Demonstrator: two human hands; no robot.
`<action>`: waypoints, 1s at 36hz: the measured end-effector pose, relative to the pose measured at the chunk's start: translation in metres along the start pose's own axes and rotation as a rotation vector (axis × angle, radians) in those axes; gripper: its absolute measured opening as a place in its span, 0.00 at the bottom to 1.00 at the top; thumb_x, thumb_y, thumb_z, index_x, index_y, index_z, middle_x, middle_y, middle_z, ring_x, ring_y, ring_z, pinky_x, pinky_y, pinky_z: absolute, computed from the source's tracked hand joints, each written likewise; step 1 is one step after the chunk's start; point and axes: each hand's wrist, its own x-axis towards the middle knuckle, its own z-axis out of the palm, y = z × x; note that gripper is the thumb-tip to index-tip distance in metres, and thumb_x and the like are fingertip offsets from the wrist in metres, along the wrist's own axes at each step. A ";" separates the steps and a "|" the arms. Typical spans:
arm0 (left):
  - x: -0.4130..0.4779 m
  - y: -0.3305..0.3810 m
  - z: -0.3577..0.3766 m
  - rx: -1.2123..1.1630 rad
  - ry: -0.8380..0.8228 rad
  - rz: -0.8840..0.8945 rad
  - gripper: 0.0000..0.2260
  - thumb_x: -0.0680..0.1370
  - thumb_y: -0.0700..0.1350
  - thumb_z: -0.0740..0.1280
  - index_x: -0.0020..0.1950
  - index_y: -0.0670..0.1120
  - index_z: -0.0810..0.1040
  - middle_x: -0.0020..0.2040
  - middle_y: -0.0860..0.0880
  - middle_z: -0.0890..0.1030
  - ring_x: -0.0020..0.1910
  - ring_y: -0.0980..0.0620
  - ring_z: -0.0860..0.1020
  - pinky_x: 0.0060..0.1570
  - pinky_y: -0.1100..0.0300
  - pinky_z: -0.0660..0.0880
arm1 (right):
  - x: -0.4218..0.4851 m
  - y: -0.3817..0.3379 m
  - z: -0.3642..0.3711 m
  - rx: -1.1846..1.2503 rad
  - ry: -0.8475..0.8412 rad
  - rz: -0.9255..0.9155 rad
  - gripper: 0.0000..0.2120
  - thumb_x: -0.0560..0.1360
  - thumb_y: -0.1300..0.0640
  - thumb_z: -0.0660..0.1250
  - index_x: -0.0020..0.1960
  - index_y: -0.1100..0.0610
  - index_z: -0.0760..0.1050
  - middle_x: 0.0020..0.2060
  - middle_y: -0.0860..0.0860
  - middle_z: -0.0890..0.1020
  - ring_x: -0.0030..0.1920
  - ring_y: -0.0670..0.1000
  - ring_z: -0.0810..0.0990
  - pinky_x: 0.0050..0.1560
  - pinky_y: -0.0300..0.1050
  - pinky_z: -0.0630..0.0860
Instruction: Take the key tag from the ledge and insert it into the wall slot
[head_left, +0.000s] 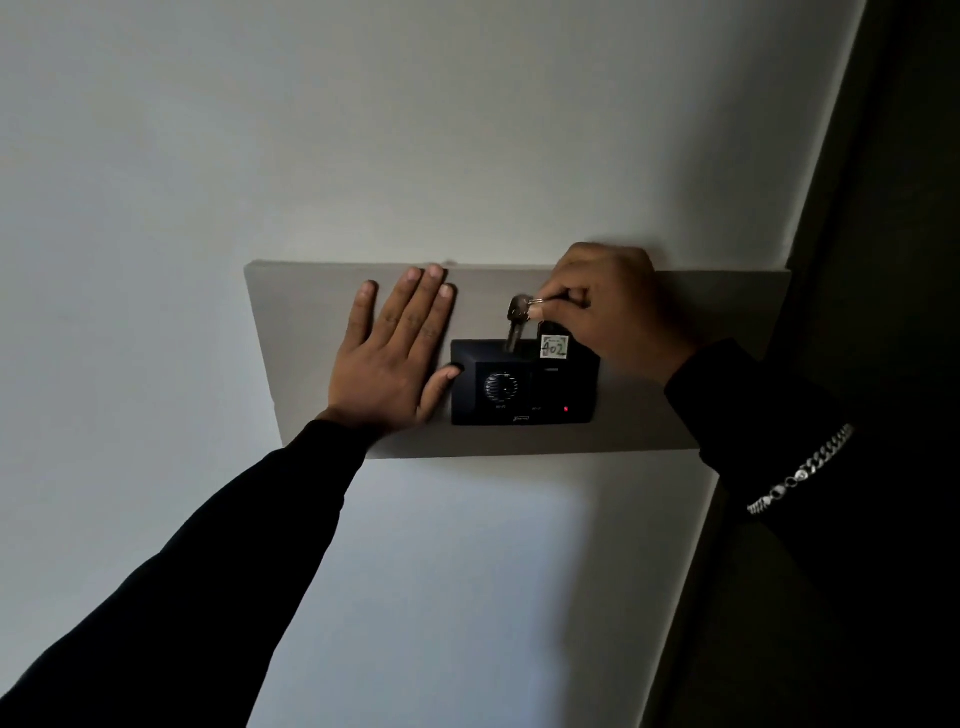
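A black wall unit (524, 389) with a round dial and a small red light is mounted on a grey panel (311, 312). My right hand (613, 301) pinches a key ring just above the unit's top edge. A metal key (515, 322) hangs from the ring. Beside the key, the dark key tag (554, 345) with a white "402" label stands at the unit's top right; how deep it sits in the slot I cannot tell. My left hand (395, 353) lies flat and open on the panel, thumb touching the unit's left side.
The grey panel sits on a pale wall (208, 156). A dark door frame or wall edge (883, 208) runs down the right side. A silver chain bracelet (800, 470) is on my right sleeve. The room is dim.
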 end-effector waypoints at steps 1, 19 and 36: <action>0.000 0.001 0.000 -0.001 0.001 -0.002 0.33 0.81 0.60 0.51 0.81 0.42 0.53 0.82 0.43 0.54 0.82 0.45 0.52 0.79 0.41 0.48 | -0.002 0.000 0.002 0.015 0.029 0.009 0.04 0.68 0.58 0.75 0.38 0.60 0.84 0.32 0.52 0.80 0.31 0.47 0.73 0.36 0.43 0.71; -0.001 0.000 0.001 -0.007 0.012 -0.010 0.33 0.81 0.60 0.51 0.81 0.41 0.53 0.81 0.43 0.54 0.82 0.44 0.51 0.80 0.43 0.46 | -0.032 0.004 0.028 0.102 0.267 0.101 0.04 0.71 0.59 0.73 0.41 0.59 0.85 0.34 0.56 0.84 0.36 0.52 0.82 0.37 0.50 0.77; -0.003 0.031 -0.038 -0.256 -0.233 -0.167 0.35 0.81 0.61 0.51 0.80 0.39 0.53 0.82 0.40 0.51 0.82 0.42 0.47 0.80 0.38 0.51 | -0.065 -0.022 0.010 -0.062 0.153 0.144 0.20 0.70 0.70 0.64 0.61 0.61 0.79 0.61 0.57 0.81 0.62 0.56 0.79 0.66 0.52 0.74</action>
